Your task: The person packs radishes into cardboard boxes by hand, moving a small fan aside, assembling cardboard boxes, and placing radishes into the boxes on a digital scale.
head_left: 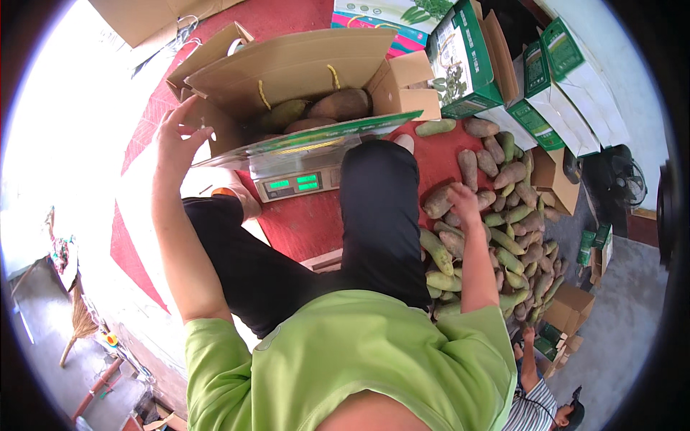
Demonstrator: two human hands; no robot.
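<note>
An open cardboard carton (287, 72) with yellow cord handles stands on a weighing scale (298, 184) with a lit green display. Inside lie several thick radish-like roots, among them a brownish root (341, 105) and a greenish root (286, 113). At the carton's left side is my left hand (180, 138), thumb and fingers apart, nothing held. To the right of my knee, my right hand (465, 202) closes on the end of a brownish root (437, 202) at the near-left side of a big heap. The fingertips are partly hidden.
The heap of green and brownish roots (514, 237) spreads over the red mat (309, 223) on my right. Green-and-white cartons (467, 65) stand behind it. A black fan (625, 179) is farther right. Another person (539, 395) reaches to the heap's near end. A broom (80, 320) lies left.
</note>
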